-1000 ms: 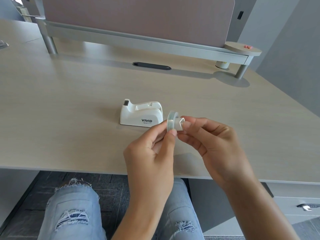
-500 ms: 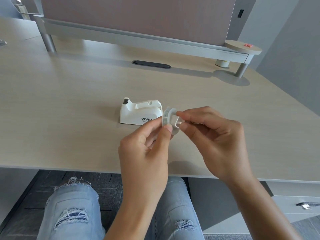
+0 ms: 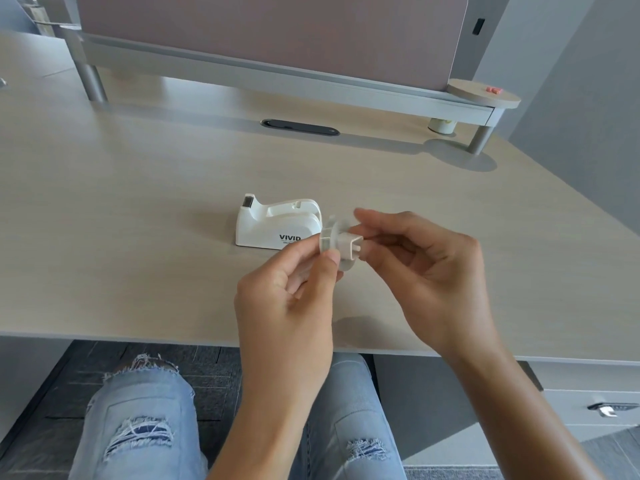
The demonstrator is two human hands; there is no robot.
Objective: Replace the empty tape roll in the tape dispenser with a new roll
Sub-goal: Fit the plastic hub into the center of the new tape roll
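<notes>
A white tape dispenser (image 3: 273, 225) marked VIVID stands on the wooden desk, its roll slot bare. Just in front of it and to its right, I hold a clear tape roll (image 3: 329, 242) on a white plastic hub (image 3: 349, 244) above the desk. My left hand (image 3: 287, 306) pinches the roll's rim between thumb and fingers. My right hand (image 3: 426, 268) grips the hub's stub from the right side. The roll is blurred, so how far the hub sits inside it is unclear.
The desk (image 3: 138, 209) runs to a front edge just under my wrists. A raised shelf (image 3: 277, 74) with a partition crosses the back, a dark cable slot (image 3: 299, 127) below it. A small white cup (image 3: 441, 125) stands at the back right. My knees in torn jeans are below.
Both hands have shifted slightly right and the roll with its hub has turned between my fingers. The dispenser has stayed where it was.
</notes>
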